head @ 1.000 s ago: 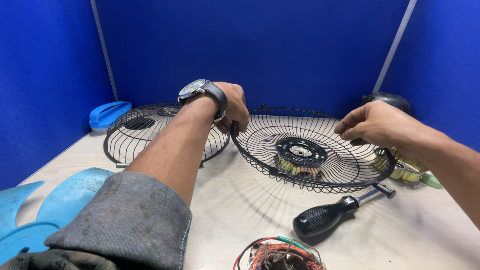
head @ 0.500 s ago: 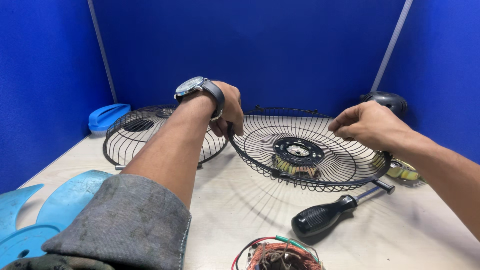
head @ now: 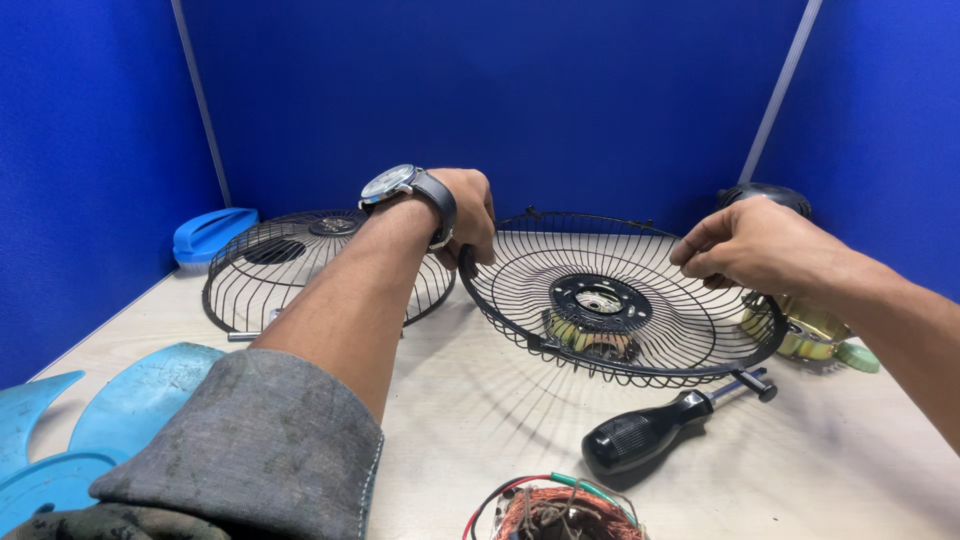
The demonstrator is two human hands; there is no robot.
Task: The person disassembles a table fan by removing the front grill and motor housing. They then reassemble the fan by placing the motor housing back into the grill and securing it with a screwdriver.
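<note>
A black wire fan guard (head: 620, 300) with a round black hub is held just above the pale table, tilted toward me. My left hand (head: 468, 215), with a wristwatch on the wrist, grips the guard's left rim. At the right rim my right hand (head: 745, 245) pinches the wire. A yellowish part shows through the wires under the hub.
A second black wire guard (head: 300, 265) lies to the left, with a blue cap (head: 212, 234) behind it. Blue fan blades (head: 90, 420) sit at the near left. A black-handled screwdriver (head: 660, 425), a copper coil with wires (head: 555, 510) and a brass motor part (head: 810, 330) lie near.
The guard has shifted slightly left and up with both hands still on its rim. My right hand has moved a little along the right edge.
</note>
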